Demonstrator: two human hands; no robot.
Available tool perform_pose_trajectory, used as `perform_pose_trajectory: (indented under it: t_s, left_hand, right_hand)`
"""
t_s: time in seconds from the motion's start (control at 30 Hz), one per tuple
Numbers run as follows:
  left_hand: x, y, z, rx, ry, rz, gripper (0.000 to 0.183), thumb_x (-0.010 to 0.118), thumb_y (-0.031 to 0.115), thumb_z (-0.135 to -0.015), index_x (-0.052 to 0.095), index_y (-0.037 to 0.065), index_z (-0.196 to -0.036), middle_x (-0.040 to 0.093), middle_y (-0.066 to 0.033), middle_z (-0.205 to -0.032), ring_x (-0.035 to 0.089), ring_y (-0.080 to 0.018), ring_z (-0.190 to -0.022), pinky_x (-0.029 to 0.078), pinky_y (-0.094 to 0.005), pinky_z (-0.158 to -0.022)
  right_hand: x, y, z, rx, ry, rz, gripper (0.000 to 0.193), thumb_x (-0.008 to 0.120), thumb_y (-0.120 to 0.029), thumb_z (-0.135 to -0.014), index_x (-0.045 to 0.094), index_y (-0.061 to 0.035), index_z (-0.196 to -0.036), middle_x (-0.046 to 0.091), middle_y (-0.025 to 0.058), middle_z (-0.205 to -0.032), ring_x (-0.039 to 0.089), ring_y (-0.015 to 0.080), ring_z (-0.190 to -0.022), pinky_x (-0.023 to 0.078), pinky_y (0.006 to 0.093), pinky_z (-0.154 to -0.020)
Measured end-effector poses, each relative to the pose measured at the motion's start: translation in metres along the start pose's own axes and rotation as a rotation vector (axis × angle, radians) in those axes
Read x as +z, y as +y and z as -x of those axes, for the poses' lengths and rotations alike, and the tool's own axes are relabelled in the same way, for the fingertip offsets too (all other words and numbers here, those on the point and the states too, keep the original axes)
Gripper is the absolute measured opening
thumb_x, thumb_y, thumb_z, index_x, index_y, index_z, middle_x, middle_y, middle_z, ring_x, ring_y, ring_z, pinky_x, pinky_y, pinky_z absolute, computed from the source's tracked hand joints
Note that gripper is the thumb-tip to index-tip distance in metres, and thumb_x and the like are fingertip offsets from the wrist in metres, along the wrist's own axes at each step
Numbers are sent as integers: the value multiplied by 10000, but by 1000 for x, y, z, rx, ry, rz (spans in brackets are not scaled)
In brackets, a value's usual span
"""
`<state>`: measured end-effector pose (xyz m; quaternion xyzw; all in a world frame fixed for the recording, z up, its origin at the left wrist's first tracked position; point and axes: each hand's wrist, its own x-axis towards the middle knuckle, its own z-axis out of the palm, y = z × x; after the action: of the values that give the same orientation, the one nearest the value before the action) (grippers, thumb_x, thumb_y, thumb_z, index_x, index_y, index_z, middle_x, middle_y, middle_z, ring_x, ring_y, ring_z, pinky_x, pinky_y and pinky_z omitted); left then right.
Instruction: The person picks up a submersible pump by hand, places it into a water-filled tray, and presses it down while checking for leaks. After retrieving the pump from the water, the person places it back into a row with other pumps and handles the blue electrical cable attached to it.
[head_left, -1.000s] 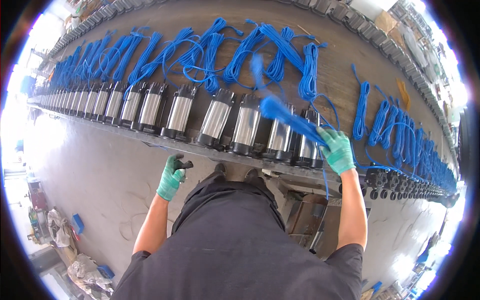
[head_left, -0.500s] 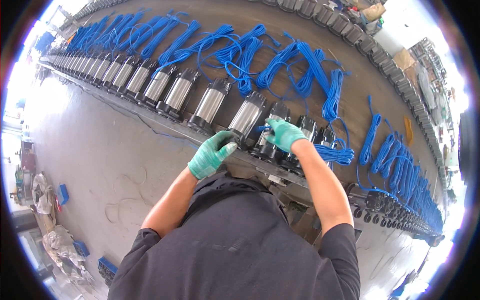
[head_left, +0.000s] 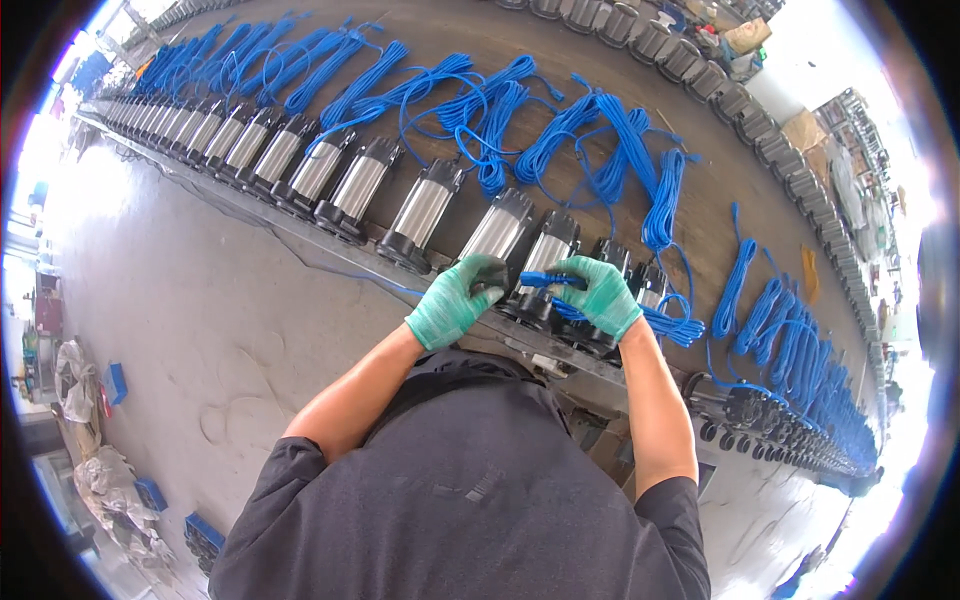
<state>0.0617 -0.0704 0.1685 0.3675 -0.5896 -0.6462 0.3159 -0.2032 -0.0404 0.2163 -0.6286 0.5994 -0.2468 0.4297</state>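
My right hand [head_left: 603, 299], in a green glove, pinches the thick end of a blue cable [head_left: 541, 279] that points toward my left hand. My left hand [head_left: 455, 305], in a matching glove with darkened fingertips, is curled beside the black base of a silver cylindrical motor [head_left: 497, 228]. Whatever lies between its thumb and fingers is too dark to make out. Behind the cable end stands another silver motor [head_left: 550, 243] with black ends. A blue cable coil [head_left: 672, 325] lies just right of my right wrist, partly hidden by it.
Similar motors [head_left: 350, 190] line the bench edge in a long row to the left. Bundled blue cables [head_left: 560, 135] lie behind them on the brown bench top [head_left: 720, 175]. More coils [head_left: 790, 320] run off to the right. Metal housings [head_left: 680, 60] line the far edge.
My right hand has moved down and toward me from over the motor, bringing the blue cable end into clear view. My left hand has shifted slightly right, nearer to it.
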Motion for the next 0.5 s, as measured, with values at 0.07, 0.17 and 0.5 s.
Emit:
perform_pose_trajectory:
  t_s: [0.07,0.17,0.5]
  left_hand:
    - [5,-1,-3,15,-12,17,405,679,-1,-930,551,15,-1313,659,-84,-1205,609,-133,-1106,497,-293,-973]
    - [12,-1,-6,40,14,-73,381,704,-39,-891,568,21,-1242,668,-84,-1171,628,-135,-1060,517,-298,-938]
    - [23,12,-3,117,-38,-293,390,746,-36,-845,602,2,-1206,692,-112,-1092,667,-159,-1021,553,-325,-885]
  right_hand:
    - [2,3,7,-37,61,-20,324,796,-135,-859,721,-41,-1159,735,91,-997,684,156,-915,533,318,-843]
    - [7,3,13,-118,162,-40,288,784,-145,-870,721,-19,-1122,731,108,-988,692,199,-893,531,331,-820]
    - [15,0,23,-154,227,67,246,759,-181,-895,726,-17,-1075,722,172,-950,702,311,-866,537,378,-783]
